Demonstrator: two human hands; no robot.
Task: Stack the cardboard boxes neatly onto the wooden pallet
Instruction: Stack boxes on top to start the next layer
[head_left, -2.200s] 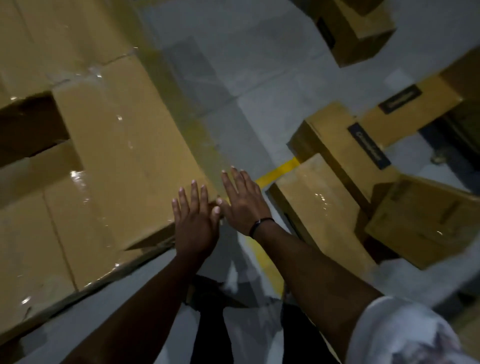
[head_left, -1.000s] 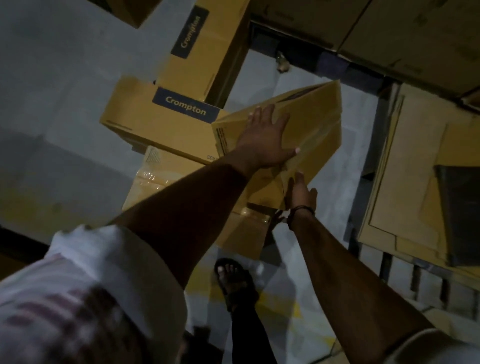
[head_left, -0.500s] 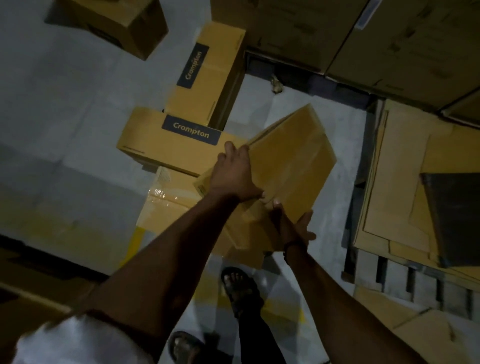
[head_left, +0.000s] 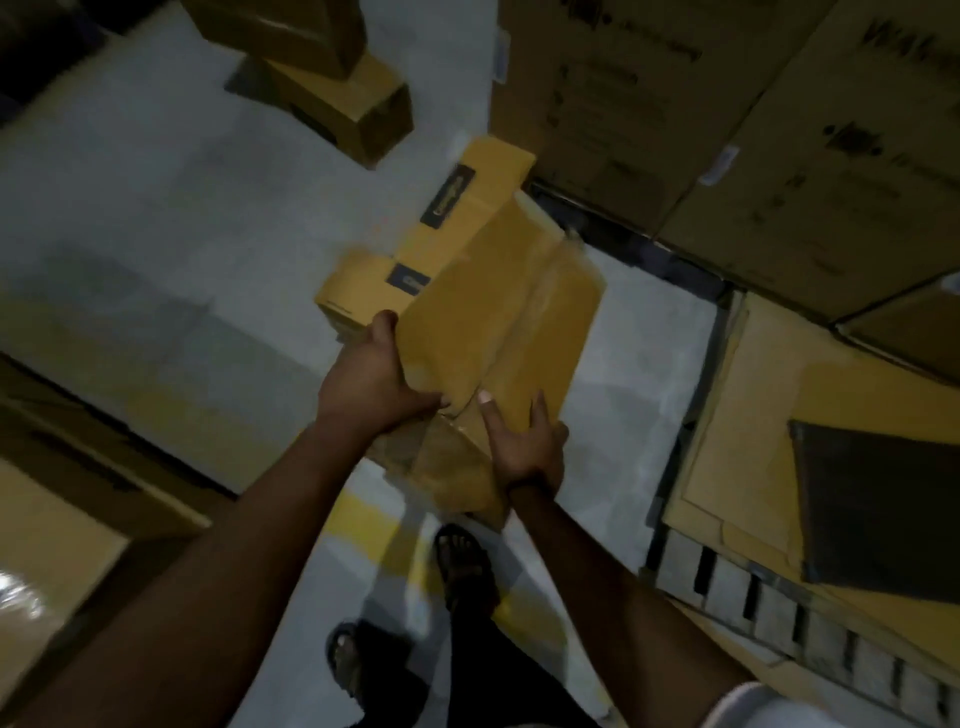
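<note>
Cardboard box (head_left: 498, 322) is up in the air in front of you, tilted, with other boxes (head_left: 358, 296) on the floor (head_left: 156, 234) behind it and the wooden pallet (head_left: 779, 597) off to your right. Head view's a bit blurry. Your left hand (head_left: 371, 382) grips the near left edge with the thumb on top, and your right hand (head_left: 524, 441) grips the near corner. It looks light and fairly stiff to me, but the taped seam is probably soft, so I'd hold it by edges and corners. Flat cardboard sheets (head_left: 779, 415) already lie on the pallet.
</note>
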